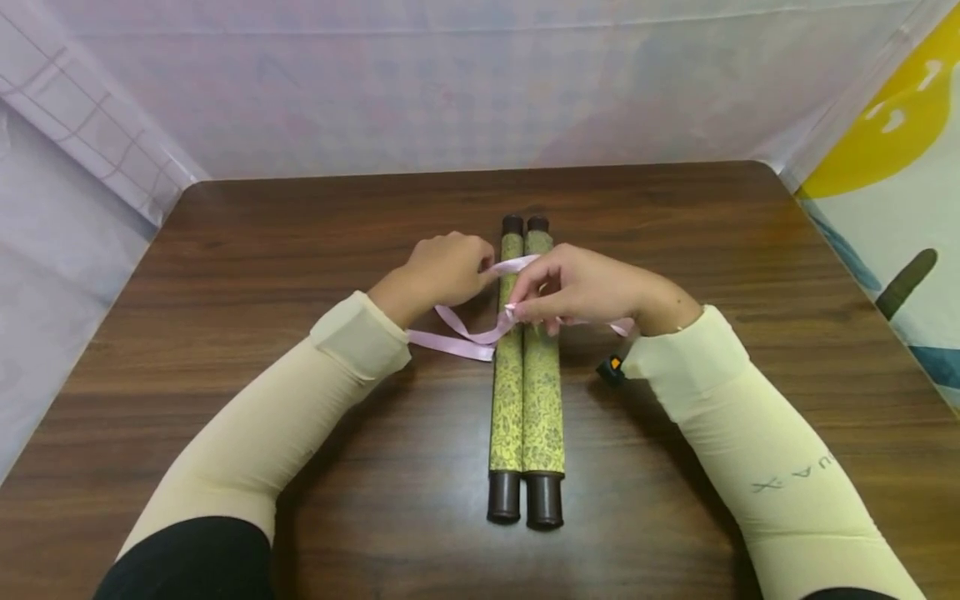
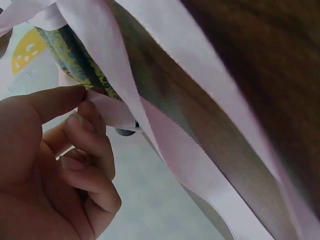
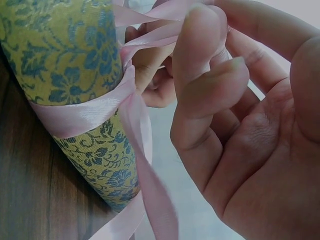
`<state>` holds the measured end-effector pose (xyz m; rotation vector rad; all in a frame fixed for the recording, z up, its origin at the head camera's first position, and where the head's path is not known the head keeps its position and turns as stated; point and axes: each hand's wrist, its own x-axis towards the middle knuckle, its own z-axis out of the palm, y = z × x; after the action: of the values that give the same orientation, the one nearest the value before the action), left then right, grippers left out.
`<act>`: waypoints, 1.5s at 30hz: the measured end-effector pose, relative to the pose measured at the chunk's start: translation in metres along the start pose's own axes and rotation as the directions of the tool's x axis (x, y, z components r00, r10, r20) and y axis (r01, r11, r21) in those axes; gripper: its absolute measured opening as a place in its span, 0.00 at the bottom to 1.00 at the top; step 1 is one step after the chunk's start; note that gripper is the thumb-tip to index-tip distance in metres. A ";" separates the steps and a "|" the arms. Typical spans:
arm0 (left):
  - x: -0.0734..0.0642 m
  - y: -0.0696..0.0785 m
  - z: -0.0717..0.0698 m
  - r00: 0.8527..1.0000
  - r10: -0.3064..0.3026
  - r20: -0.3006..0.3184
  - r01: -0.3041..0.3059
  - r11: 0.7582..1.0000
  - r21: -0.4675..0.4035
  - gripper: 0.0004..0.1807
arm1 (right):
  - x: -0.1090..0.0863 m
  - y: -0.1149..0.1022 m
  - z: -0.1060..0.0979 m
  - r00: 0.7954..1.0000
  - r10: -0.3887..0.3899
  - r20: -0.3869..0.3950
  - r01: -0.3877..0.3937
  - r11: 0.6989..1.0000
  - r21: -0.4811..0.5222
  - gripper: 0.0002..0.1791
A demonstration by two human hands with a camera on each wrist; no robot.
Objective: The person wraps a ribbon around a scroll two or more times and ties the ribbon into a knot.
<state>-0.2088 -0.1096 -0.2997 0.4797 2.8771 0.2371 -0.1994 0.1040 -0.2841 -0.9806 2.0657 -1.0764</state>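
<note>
Two scrolls, the left one [image 1: 507, 417] and the right one [image 1: 543, 417], lie side by side, covered in yellow patterned brocade with dark end knobs. A pink ribbon [image 1: 450, 343] crosses over them, and in the right wrist view its band [image 3: 82, 117] wraps round the brocade. On the left of the scrolls, my left hand [image 1: 450, 268] pinches a stretch of ribbon between thumb and forefinger. My right hand [image 1: 592, 283], above the scrolls, pinches another part of the ribbon at its fingertips. Loose ribbon lengths [image 2: 200, 75] hang across the left wrist view.
The scrolls rest on a dark wood-grain table [image 1: 390, 500]. A small black object with an orange mark [image 1: 612, 368] shows beside the right cuff. Pale patterned cloth [image 1: 450, 92] hangs behind the table's far edge.
</note>
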 end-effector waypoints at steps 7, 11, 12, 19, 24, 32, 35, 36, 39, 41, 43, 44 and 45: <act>-0.013 0.001 -0.008 0.998 0.015 -0.057 -0.016 1.000 -0.017 0.14 | -0.003 -0.006 0.000 1.000 0.017 -0.009 -0.017 1.000 -0.007 0.06; -0.023 -0.002 -0.012 0.996 0.030 -0.089 -0.033 0.999 -0.031 0.12 | -0.005 -0.008 0.001 0.999 0.033 -0.018 -0.033 0.999 0.018 0.07; -0.025 -0.003 -0.013 0.995 0.029 -0.094 -0.032 0.999 -0.038 0.11 | -0.006 -0.008 0.000 0.999 0.041 -0.021 -0.040 0.999 0.026 0.07; -0.043 -0.007 -0.022 0.998 0.038 -0.056 -0.044 0.993 -0.108 0.18 | -0.009 -0.003 -0.004 1.000 0.023 -0.019 -0.023 1.000 0.014 0.07; -0.054 -0.009 -0.023 0.995 0.104 -0.003 -0.104 0.988 -0.112 0.23 | -0.010 -0.001 -0.008 1.000 0.003 -0.018 -0.003 1.000 0.002 0.07; -0.073 -0.017 -0.021 0.957 0.290 0.022 -0.284 0.948 -0.147 0.15 | -0.011 -0.001 -0.010 1.000 0.021 -0.014 -0.021 1.000 0.013 0.08; -0.080 -0.018 -0.023 0.941 0.337 0.027 -0.327 0.927 -0.183 0.14 | -0.010 0.000 -0.010 1.000 0.022 -0.013 -0.022 1.000 -0.001 0.08; -0.082 -0.018 -0.023 0.936 0.350 0.034 -0.337 0.922 -0.191 0.14 | -0.010 0.000 -0.010 1.000 0.019 -0.012 -0.019 1.000 -0.004 0.08; -0.090 -0.017 -0.023 0.920 0.387 0.055 -0.371 0.909 -0.192 0.18 | -0.010 0.002 -0.010 1.000 0.014 -0.008 -0.014 1.000 0.003 0.08; -0.095 -0.016 -0.021 0.903 0.426 0.052 -0.412 0.895 -0.172 0.19 | -0.010 0.002 -0.010 1.000 0.015 -0.006 -0.015 1.000 0.007 0.08; -0.100 -0.014 -0.017 0.879 0.476 0.024 -0.468 0.873 -0.136 0.16 | -0.011 0.002 -0.010 1.000 0.030 -0.009 -0.029 1.000 0.004 0.09; -0.101 -0.013 -0.014 0.866 0.501 0.013 -0.495 0.859 -0.133 0.14 | -0.012 0.001 -0.011 0.999 0.040 -0.012 -0.040 0.999 -0.002 0.09; -0.103 -0.012 -0.012 0.854 0.520 0.006 -0.514 0.847 -0.136 0.12 | -0.012 0.001 -0.011 0.999 0.048 -0.014 -0.048 0.999 -0.011 0.09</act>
<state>-0.1201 -0.1569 -0.2719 1.2159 2.6046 0.4876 -0.2012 0.1187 -0.2774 -0.9266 2.0984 -1.0505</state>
